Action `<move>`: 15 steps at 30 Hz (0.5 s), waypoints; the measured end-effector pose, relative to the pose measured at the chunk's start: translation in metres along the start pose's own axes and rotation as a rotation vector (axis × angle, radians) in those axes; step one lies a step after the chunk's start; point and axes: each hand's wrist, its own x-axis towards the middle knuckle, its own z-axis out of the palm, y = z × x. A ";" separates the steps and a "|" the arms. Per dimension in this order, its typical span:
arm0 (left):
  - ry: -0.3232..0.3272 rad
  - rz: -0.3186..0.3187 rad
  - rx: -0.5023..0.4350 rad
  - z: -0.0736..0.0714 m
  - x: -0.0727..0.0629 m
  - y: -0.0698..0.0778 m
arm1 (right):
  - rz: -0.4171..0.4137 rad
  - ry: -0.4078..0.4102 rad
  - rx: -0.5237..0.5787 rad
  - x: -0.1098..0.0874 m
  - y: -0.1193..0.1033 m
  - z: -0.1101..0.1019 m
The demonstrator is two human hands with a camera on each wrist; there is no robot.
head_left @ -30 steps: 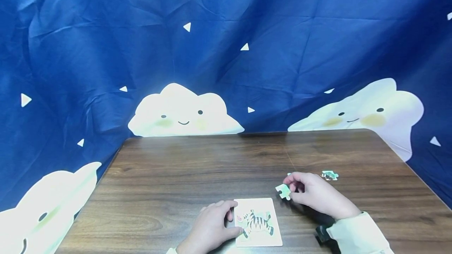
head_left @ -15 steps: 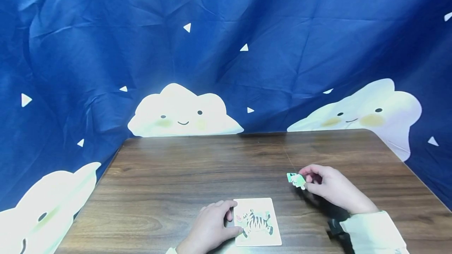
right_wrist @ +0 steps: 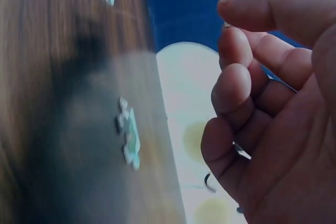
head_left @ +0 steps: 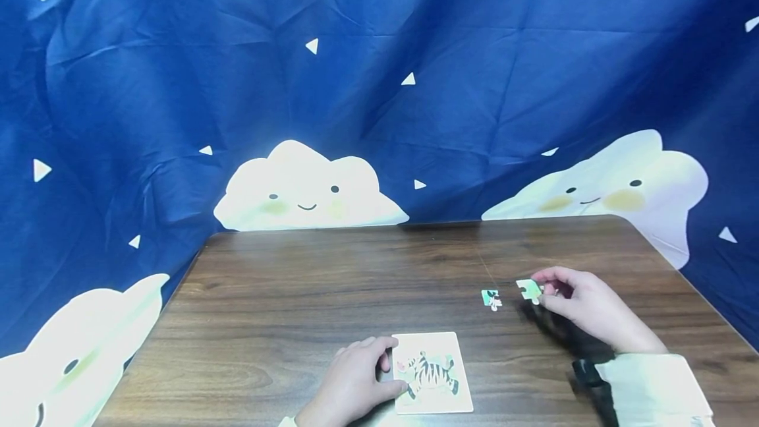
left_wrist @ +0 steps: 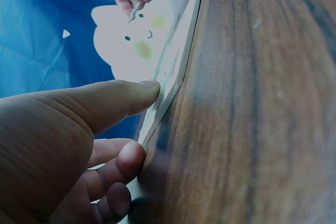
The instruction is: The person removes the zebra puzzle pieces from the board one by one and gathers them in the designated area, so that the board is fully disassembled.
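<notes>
My right hand (head_left: 587, 302) pinches a pale green jigsaw piece (head_left: 528, 290) between thumb and fingertips, raised over the right side of the table. Only the thin edge of that piece shows in the right wrist view. Near the front, my left hand (head_left: 358, 381) holds the left side of a square white puzzle board (head_left: 462, 402) with a zebra picture. Its thumb (left_wrist: 131, 96) lies on the board's face and its other fingers are at the edge. A second jigsaw piece (head_left: 491, 299), green with black and white, lies left of the right hand.
Below the right hand, another green jigsaw piece (right_wrist: 132, 140) lies on the wooden table (head_left: 284, 308), mostly hidden by the hand in the head view. A blue curtain (head_left: 356, 104) with white clouds hangs behind the table's far edge.
My right hand has moved right and away from me with the pinched piece, passing over the green, black and white piece and uncovering it. My left hand and the board have stayed put.
</notes>
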 end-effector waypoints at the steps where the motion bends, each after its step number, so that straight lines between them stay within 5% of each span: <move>1: 0.001 0.001 0.000 0.000 0.000 0.000 | 0.010 0.007 0.000 -0.001 0.003 -0.001; 15: 0.007 0.000 0.008 -0.001 0.000 0.001 | 0.084 0.094 -0.029 -0.011 0.051 -0.015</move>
